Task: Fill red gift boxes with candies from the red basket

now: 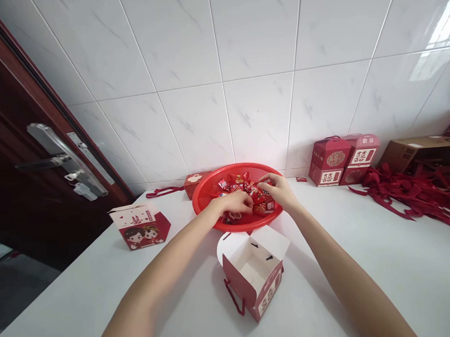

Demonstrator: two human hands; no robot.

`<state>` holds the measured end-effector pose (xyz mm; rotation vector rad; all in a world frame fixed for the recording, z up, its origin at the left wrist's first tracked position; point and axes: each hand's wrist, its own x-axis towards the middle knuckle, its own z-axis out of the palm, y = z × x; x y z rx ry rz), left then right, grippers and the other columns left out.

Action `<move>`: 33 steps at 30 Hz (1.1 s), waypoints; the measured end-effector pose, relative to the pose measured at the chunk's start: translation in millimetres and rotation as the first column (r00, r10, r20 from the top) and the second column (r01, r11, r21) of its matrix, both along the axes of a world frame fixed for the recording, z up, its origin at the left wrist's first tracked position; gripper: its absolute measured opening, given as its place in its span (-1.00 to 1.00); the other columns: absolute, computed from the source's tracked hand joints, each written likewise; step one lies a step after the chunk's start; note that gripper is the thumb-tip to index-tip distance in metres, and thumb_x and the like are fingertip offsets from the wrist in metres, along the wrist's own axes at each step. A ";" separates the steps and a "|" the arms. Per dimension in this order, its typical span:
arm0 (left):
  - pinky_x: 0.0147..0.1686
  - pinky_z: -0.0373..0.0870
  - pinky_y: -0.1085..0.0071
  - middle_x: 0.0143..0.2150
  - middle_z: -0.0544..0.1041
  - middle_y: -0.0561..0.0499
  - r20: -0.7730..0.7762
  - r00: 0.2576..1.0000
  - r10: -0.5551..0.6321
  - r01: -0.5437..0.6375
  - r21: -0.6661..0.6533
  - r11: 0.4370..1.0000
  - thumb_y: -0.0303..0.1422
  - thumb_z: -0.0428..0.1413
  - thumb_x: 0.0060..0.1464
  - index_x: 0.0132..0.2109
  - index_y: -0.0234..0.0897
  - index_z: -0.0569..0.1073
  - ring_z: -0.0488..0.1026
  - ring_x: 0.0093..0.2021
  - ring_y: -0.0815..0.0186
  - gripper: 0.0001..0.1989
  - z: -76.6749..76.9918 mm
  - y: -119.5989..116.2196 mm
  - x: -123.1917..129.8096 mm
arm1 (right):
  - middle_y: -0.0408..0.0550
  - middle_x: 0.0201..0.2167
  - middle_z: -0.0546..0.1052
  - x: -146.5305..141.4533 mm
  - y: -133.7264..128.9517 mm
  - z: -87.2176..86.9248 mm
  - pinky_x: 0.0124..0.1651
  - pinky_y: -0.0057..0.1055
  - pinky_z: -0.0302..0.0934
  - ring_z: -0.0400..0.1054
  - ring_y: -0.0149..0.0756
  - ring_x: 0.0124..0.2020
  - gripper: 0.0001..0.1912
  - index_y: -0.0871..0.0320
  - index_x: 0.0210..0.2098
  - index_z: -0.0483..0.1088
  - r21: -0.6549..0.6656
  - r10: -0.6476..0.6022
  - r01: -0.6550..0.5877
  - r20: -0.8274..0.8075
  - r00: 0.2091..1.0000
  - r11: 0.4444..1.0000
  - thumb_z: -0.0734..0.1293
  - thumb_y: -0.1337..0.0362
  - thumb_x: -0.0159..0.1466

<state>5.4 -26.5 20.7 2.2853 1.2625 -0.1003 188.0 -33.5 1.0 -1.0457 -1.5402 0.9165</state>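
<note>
Head view: basket (201,201) opens upward, looking widest sideways.

Wrapped sweets (239,179), small print illegible, were partly covered by the left hand (235,202) and right hand (279,189), whose hold could not be told; a red box (193,183) was part-hidden behind the basket (200,210); cardboard box (401,151), ribbons (405,188) and door (3,106) were cut off at the frame's edges.

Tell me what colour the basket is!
The perforated plastic basket is bright red; the head view shows it.
</note>
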 end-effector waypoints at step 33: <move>-0.15 0.37 0.39 -0.22 0.61 -0.02 0.250 0.944 0.216 -0.278 0.250 0.927 -0.25 -0.04 0.22 -0.27 -0.28 0.51 0.50 -0.21 0.21 -0.72 -0.4 7.9 -16.2 | -0.13 -0.43 0.53 1.8 -0.4 -0.3 -0.29 -0.35 0.27 0.38 -0.27 -0.39 -0.77 0.10 -0.39 0.43 -0.012 0.030 -0.030 -0.015 0.999 0.999 0.35 0.09 0.04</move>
